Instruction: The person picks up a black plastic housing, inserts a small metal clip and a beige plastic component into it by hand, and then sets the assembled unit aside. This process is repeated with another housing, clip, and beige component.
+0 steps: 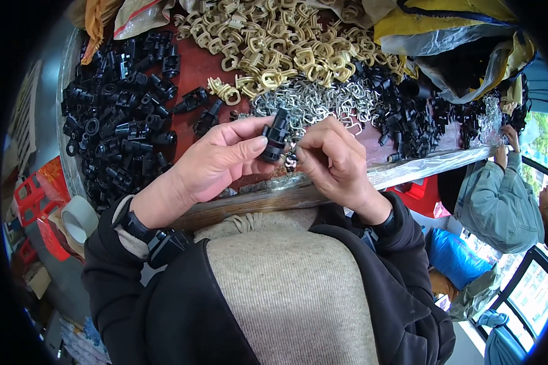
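My left hand holds a black plastic fitting upright between thumb and fingers, over the near edge of the table. The fitting is ribbed and tube-shaped, with a wider round lower end. Just to its right is my right hand, its fingers curled and pinched together, apart from the fitting's upper part. What the pinch holds, if anything, is hidden by the fingers. Beyond both hands lies a heap of bent silvery wire clips. Two loose black fittings lie past my left hand.
Black fittings are piled at the left. Cream plastic clips cover the far side. Smaller black parts lie at right, below a yellow sack. A wooden rail edges the table. A co-worker sits at right.
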The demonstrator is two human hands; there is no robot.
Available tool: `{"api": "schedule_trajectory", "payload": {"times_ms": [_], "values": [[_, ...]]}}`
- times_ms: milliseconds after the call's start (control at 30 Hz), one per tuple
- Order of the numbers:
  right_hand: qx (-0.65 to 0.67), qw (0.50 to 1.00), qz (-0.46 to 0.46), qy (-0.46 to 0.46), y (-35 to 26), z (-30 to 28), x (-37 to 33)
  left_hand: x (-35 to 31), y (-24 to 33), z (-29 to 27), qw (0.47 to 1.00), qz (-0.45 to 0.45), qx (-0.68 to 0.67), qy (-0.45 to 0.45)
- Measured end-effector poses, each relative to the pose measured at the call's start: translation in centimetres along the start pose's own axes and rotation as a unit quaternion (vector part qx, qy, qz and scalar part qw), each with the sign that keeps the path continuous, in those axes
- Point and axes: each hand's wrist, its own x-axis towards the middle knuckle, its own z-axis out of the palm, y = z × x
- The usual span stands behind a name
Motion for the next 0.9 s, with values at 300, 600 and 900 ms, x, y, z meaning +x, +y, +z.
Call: {"api": "schedule_trajectory", "payload": {"times_ms": [300,600,900], "values": [[-0.016,1.0,-0.016,-0.007,0.1,0.2,-0.1,0.5,-0.1,0.2,0.997,-0.016,-0.07,-0.005],[-0.012,1.0,0.005,-0.024,0.0,0.1,-0.3,0.4,-0.6,0.3,0.999,-0.031,0.003,0.006],[0.008,0.999,0.025,-0.027,0.3,0.3,-0.4,0.9,-1.4,-0.6,0.995,-0.054,-0.085,0.014]]}}
